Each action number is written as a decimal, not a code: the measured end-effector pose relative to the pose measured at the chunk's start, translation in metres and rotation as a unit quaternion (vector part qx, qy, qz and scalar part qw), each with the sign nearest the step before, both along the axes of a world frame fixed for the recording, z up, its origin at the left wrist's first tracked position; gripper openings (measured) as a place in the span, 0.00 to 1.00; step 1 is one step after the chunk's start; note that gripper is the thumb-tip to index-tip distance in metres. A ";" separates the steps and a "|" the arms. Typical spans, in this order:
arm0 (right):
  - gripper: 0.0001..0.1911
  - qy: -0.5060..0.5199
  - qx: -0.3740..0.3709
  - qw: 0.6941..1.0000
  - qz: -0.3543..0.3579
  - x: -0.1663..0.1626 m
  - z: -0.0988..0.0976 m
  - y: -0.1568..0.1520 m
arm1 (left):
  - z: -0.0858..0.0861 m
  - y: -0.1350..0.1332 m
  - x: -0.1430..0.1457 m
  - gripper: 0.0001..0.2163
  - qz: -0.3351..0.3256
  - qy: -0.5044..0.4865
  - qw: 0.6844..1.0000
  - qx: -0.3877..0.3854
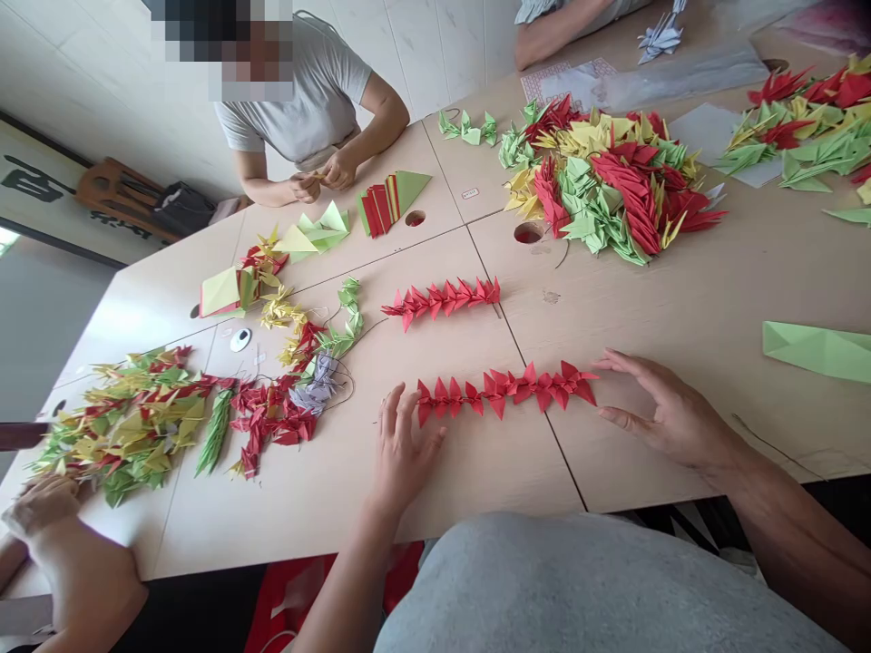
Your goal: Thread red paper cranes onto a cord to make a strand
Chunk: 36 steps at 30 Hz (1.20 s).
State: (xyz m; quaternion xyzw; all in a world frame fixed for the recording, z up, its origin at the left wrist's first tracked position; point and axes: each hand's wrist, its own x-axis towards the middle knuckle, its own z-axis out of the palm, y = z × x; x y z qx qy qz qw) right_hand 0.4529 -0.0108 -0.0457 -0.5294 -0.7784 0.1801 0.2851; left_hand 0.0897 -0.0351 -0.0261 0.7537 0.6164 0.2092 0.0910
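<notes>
A string of red folded paper cranes (504, 390) lies across the table right in front of me. At its left end rests my left hand (406, 444), fingers apart and close against the last crane. My right hand (653, 408) is by the other end, thumb and fingers spread, with its fingertips near the end crane; whether they touch it I cannot tell. Nothing is gripped in either hand. Farther back lies a second, shorter red crane string (442, 299), parallel to the first.
A heap of red, green and yellow crane strings (619, 181) lies at the back right, more strings (142, 417) at the left. A green paper strip (817, 349) is at the right. Across the table a person (299, 118) handles something small; other people's arms show left and top.
</notes>
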 end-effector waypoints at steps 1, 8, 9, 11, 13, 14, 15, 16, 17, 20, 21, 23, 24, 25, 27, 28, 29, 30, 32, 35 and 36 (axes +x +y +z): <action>0.33 -0.002 0.000 1.000 0.001 0.000 0.001 0.000 | 0.001 0.001 0.002 0.23 -0.005 0.004 1.000 0.004; 0.31 0.007 -0.006 1.000 -0.003 -0.001 0.003 0.001 | 0.004 0.004 0.006 0.23 -0.015 0.015 1.000 -0.012; 0.31 0.009 -0.005 1.000 0.000 -0.001 0.003 0.001 | 0.004 0.004 0.005 0.23 -0.018 0.014 1.000 -0.013; 0.31 0.012 -0.004 1.000 0.004 0.000 0.002 0.001 | 0.004 0.004 0.005 0.24 -0.022 0.012 1.000 -0.007; 0.30 0.007 -0.011 1.000 0.005 0.000 0.002 0.001 | 0.005 0.003 0.004 0.24 -0.024 0.012 1.000 0.001; 0.30 0.006 -0.013 1.000 0.004 0.000 0.002 0.001 | 0.005 0.003 0.003 0.24 -0.025 0.013 1.000 0.005; 0.29 0.005 -0.012 1.000 0.004 0.000 0.003 0.001 | 0.005 0.003 0.002 0.24 -0.025 0.014 1.000 0.009; 0.29 0.005 -0.009 1.000 0.004 0.000 0.003 0.001 | 0.004 0.002 0.001 0.24 -0.023 0.016 1.000 0.012; 0.28 0.005 -0.006 1.000 0.004 -0.001 0.004 0.001 | 0.004 0.002 -0.001 0.24 -0.021 0.018 0.999 0.015; 0.27 0.004 0.002 1.000 0.003 -0.003 0.008 0.001 | 0.000 0.000 -0.007 0.23 -0.014 0.033 0.999 0.017; 0.27 0.003 0.003 1.000 0.003 -0.003 0.009 0.002 | -0.001 0.000 -0.008 0.23 -0.013 0.038 0.999 0.015; 0.27 0.004 0.003 1.000 0.001 -0.004 0.010 0.002 | -0.003 -0.001 -0.010 0.24 -0.013 0.045 0.999 0.010; 0.27 0.004 0.003 1.000 0.001 -0.004 0.010 0.002 | -0.003 -0.001 -0.010 0.24 -0.014 0.045 0.999 0.008; 0.27 0.005 0.003 1.000 0.002 -0.004 0.010 0.002 | -0.002 0.000 -0.009 0.24 -0.016 0.043 0.999 0.008; 0.27 0.008 -0.001 1.000 0.002 -0.003 0.009 0.002 | 0.000 0.000 -0.005 0.25 -0.022 0.039 0.999 0.009; 0.27 0.010 -0.001 1.000 0.002 -0.003 0.008 0.002 | 0.002 0.001 -0.003 0.25 -0.027 0.037 0.999 0.010; 0.27 0.013 0.001 1.000 0.002 -0.003 0.007 0.002 | 0.003 0.001 0.000 0.24 -0.034 0.036 0.999 0.011; 0.28 0.017 0.007 1.000 0.003 -0.003 0.006 0.002 | 0.004 0.002 0.002 0.24 -0.041 0.037 0.998 0.011; 0.29 0.025 0.026 0.999 0.006 -0.003 0.004 0.003 | 0.005 0.002 0.006 0.24 -0.052 0.042 0.998 0.010; 0.29 0.030 0.042 0.999 0.010 -0.003 0.002 0.004 | 0.003 0.002 0.009 0.24 -0.054 0.051 0.997 0.006; 0.29 0.030 0.042 0.999 0.010 -0.003 0.002 0.004 | 0.002 0.002 0.009 0.24 -0.053 0.053 0.997 0.006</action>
